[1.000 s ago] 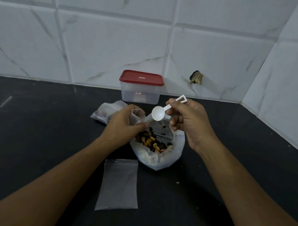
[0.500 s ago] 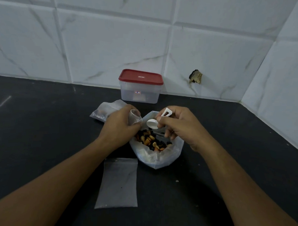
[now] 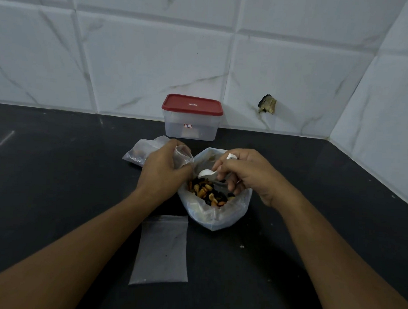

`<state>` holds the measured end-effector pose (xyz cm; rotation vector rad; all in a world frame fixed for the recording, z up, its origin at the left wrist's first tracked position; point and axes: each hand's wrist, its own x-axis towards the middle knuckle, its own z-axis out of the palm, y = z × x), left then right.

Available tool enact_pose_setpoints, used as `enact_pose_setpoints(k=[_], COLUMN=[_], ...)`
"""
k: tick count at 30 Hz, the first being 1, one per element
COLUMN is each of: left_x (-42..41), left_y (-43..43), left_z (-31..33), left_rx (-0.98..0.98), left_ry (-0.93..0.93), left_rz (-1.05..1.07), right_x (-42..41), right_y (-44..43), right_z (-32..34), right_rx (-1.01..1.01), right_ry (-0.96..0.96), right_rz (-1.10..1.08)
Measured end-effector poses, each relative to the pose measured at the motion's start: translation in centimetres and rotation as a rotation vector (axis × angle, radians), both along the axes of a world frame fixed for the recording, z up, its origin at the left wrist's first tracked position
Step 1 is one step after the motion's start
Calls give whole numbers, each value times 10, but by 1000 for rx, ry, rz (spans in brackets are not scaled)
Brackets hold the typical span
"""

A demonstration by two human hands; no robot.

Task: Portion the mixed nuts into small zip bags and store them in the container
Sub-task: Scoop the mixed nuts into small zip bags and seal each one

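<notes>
A large open plastic bag (image 3: 219,215) of mixed nuts (image 3: 206,191) sits mid-counter. My right hand (image 3: 246,174) grips a white measuring spoon (image 3: 208,174), its bowl tipped down just above the nuts. My left hand (image 3: 163,171) holds a small clear zip bag (image 3: 183,156) with its mouth open, beside the big bag's left rim. A clear container with a red lid (image 3: 192,117) stands closed against the wall behind. An empty flat zip bag (image 3: 162,250) lies in front.
Another small bag (image 3: 140,151) with some nuts inside lies behind my left hand. The black counter (image 3: 59,172) meets white tiled walls at the back and right. A chipped hole (image 3: 267,104) marks the back wall. Crumbs dot the counter.
My right hand lowered the spoon from beside the small bag's mouth down into the big bag, turning its bowl towards the nuts. The left hand stayed in place.
</notes>
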<state>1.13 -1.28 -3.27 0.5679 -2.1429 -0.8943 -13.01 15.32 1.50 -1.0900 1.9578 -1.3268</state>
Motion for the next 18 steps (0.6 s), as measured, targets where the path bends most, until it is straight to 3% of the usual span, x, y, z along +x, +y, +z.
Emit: enact_pose_setpoints(k=[18], left_x=[0], left_y=[1], left_z=[2], left_rx=[-5], left_ry=[-18], left_rz=[-29], right_x=[-3], right_y=[-1], right_z=[-5], right_rx=[-19], right_ry=[-256], right_rz=[-157])
